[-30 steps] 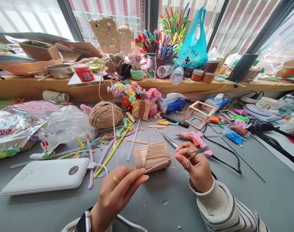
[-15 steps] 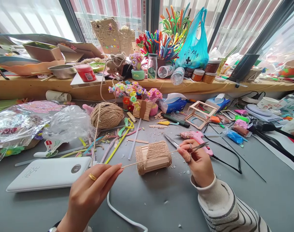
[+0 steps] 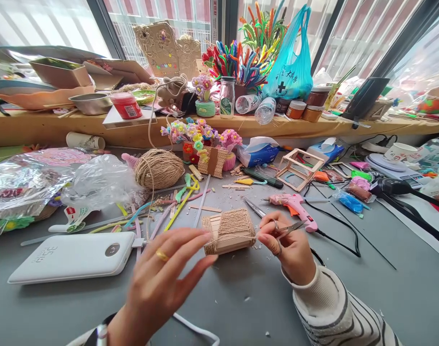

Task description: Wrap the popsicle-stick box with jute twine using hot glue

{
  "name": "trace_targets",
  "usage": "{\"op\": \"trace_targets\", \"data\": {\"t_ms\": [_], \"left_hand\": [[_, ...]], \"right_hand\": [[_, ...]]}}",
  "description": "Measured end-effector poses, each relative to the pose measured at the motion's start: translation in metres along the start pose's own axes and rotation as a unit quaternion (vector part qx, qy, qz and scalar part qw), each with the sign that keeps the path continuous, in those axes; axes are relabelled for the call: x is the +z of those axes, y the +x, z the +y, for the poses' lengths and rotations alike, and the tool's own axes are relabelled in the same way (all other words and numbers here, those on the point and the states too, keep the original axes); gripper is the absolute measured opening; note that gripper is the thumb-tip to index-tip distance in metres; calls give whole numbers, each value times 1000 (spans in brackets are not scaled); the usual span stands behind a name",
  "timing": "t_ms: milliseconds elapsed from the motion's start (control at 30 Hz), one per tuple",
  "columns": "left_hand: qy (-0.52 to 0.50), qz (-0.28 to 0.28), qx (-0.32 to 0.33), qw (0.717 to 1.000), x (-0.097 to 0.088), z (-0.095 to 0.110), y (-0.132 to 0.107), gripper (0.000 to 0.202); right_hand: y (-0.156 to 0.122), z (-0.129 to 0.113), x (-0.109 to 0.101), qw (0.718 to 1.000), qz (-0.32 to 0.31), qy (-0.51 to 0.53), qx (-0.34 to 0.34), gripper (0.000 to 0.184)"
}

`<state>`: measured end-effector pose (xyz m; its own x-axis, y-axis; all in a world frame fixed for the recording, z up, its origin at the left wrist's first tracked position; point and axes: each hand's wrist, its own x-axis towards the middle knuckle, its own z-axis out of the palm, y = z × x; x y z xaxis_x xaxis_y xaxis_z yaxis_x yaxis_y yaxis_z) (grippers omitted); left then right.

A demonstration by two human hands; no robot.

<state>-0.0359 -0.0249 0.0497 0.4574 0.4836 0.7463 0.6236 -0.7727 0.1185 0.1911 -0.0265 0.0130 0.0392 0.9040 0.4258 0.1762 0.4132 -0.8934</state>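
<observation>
The pale wooden-slat cylinder wrapped in brown twine (image 3: 235, 225) lies on the grey worktop (image 3: 255, 312) between both hands, probably light, stiff, best held by its ends. Left hand's (image 3: 165, 278) grip is spread; right hand (image 3: 293, 247) pinches a thin twine strand (image 3: 256, 237), holding metal scissors (image 3: 294, 228).

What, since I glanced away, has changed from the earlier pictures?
The left hand, which held twine farther left, has moved right toward the wrapped wooden piece and opened, seemingly releasing the twine. The right hand, still holding scissors, edged left toward it. Twine ball, glue gun and power bank stayed put.

35W on power bank (image 3: 75, 259), cross (image 3: 282, 87) on bag (image 3: 290, 65)
</observation>
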Motion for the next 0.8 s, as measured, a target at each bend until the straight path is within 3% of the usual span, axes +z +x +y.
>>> {"op": "trace_targets", "data": {"t_ms": [100, 233, 367, 600, 800], "left_hand": [[-49, -58, 56, 996, 17, 12, 17, 30], [-85, -52, 50, 994, 31, 14, 20, 16], [-107, -24, 22, 994, 35, 6, 9, 13], [-47, -2, 22, 999, 39, -4, -3, 21], [-35, -14, 21, 999, 41, -5, -4, 26]], "right_hand": [[-2, -2, 0, 999, -36, -2, -15, 13], [-3, -2, 1, 999, -47, 6, -9, 12], [-2, 1, 3, 1000, -19, 2, 8, 11], [2, 14, 4, 994, 75, -13, 75, 13], [4, 11, 3, 984, 53, -29, 168, 25]]}}
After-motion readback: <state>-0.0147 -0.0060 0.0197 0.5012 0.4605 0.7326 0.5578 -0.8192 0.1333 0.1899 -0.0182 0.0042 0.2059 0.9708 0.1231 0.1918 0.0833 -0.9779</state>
